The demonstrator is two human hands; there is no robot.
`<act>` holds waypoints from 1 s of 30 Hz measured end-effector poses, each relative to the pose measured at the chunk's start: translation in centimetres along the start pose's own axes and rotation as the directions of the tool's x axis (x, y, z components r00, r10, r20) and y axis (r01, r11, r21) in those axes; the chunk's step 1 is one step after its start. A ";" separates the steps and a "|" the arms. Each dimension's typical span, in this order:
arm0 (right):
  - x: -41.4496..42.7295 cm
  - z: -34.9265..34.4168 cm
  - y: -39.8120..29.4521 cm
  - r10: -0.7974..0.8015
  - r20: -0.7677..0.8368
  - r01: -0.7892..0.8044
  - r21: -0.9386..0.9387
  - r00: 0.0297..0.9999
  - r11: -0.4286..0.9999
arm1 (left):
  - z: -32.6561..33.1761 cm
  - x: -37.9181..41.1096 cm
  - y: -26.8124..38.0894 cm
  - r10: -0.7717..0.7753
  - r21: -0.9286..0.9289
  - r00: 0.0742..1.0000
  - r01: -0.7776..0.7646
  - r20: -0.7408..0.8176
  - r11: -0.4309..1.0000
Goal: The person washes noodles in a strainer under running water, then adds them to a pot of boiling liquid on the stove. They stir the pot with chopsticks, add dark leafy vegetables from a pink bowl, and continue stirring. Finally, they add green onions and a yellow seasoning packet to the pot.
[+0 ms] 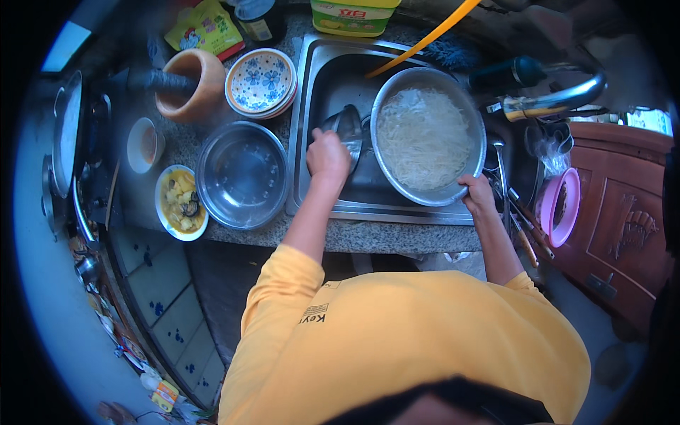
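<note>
My left hand [329,154] grips the edge of a small metal bowl [349,130], tilted on its side over the sink. The hand hides part of this bowl. With thumb and fingers, my right hand [478,194] holds the lower right rim of a large metal basin [376,154]. Pale, thin shreds [425,138], perhaps shredded potato or noodles, fill the basin, which tilts over the right part of the stainless steel sink [332,69]. To the left of the sink, a wide metal basin [241,175] stands on the speckled stone counter [372,236].
A stack of flowered plates [260,82], a mortar with a pestle [212,79] and a dish of food [183,204] crowd the left counter. An orange hose [425,40] dips into the sink. The faucet [555,101], long-handled utensils [507,196] and a pink basin [563,207] stand right.
</note>
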State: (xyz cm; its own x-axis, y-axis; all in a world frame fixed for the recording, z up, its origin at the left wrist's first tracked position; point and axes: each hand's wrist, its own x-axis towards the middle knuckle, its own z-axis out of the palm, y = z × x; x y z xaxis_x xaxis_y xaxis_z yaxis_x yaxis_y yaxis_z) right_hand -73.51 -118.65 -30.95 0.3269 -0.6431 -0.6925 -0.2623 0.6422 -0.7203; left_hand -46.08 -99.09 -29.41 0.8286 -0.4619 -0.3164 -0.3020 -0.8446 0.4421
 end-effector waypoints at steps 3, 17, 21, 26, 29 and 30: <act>0.3 1.5 0.6 0.038 -0.024 -0.037 0.015 0.999 0.999 | -2.2 -1.7 0.0 0.234 0.195 0.961 -0.204 -0.145 0.959; 2.6 4.5 1.7 0.043 -0.003 -0.043 -0.095 0.999 0.995 | -15.1 -5.6 3.6 0.161 0.336 0.954 -0.070 -0.253 0.939; 3.1 6.2 2.5 0.070 -0.048 -0.077 -0.156 0.996 0.985 | -18.1 -7.2 5.5 0.317 0.269 0.836 -0.212 -0.447 0.939; 7.5 7.5 7.0 0.126 -0.015 -0.127 -0.105 0.992 0.986 | -19.5 -7.5 7.2 0.342 0.015 0.812 -0.381 -0.474 0.925; 9.3 8.4 9.1 0.162 0.030 -0.161 -0.042 0.986 0.986 | -17.3 -6.6 7.4 0.343 -0.242 0.855 -0.454 -0.388 0.858; 10.4 8.7 10.8 0.142 0.006 -0.141 -0.043 0.990 0.989 | -16.1 -6.4 7.7 0.345 -0.328 0.876 -0.452 -0.336 0.829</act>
State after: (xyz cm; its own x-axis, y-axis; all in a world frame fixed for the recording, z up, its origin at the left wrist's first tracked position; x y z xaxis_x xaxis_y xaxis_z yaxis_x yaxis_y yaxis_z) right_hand -65.04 -114.83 -45.57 0.2917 -0.5434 -0.7872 -0.3450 0.7078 -0.6164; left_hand -46.10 -98.32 -10.51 0.7802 -0.6054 0.1573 -0.4707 -0.4027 0.7850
